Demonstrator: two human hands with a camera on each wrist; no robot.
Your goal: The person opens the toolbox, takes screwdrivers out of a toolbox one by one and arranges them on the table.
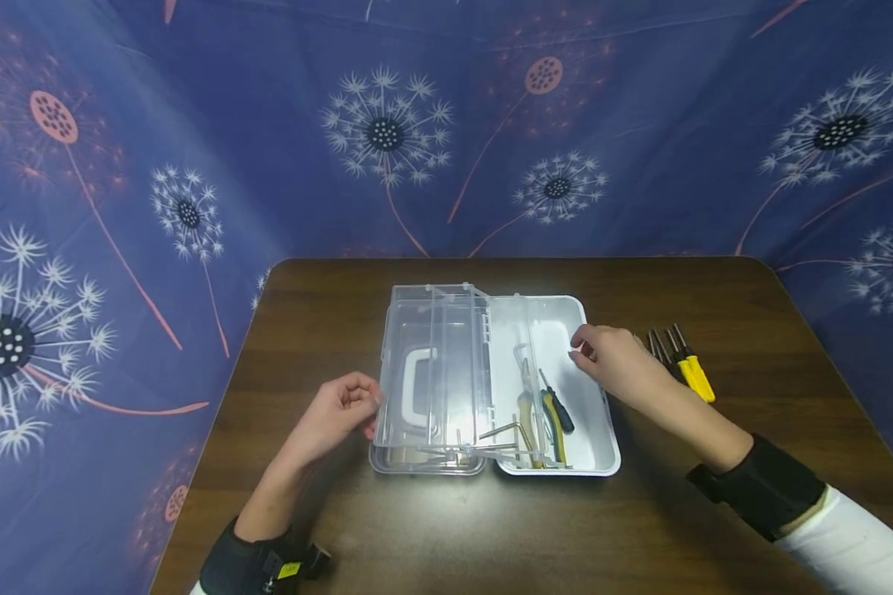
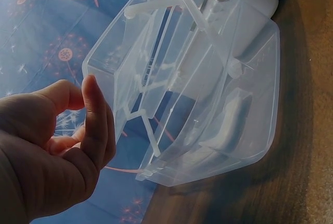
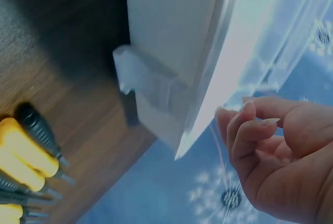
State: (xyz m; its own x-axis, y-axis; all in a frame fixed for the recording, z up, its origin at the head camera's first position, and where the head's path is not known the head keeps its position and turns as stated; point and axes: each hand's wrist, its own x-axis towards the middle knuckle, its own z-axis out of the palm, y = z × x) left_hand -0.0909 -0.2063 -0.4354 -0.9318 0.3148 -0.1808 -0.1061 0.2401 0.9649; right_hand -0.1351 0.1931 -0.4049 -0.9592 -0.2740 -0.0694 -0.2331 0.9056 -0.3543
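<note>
A white toolbox point(image 1: 595, 450) lies opened on the table, its clear lid point(image 1: 427, 471) folded to the left with a white handle point(image 1: 409, 388). Clear folding trays point(image 1: 457, 330) stand spread above the lid. In the white base are a black-handled screwdriver point(image 1: 558, 409), yellow-and-black handled pliers point(image 1: 554, 426) and gold hex keys point(image 1: 524, 436). My left hand point(image 1: 346, 406) is at the trays' left edge, fingers loosely bent; whether they touch it I cannot tell. Over the base's right rim hovers my right hand point(image 1: 618, 359), loosely curled with nothing visible in it.
Several yellow-and-black screwdrivers point(image 1: 695, 376) lie on the brown wooden table point(image 1: 714, 496) to the right of the toolbox. A white latch point(image 3: 145, 76) sticks out from the base's side. Behind the table hangs a blue dandelion-patterned cloth point(image 1: 454, 124).
</note>
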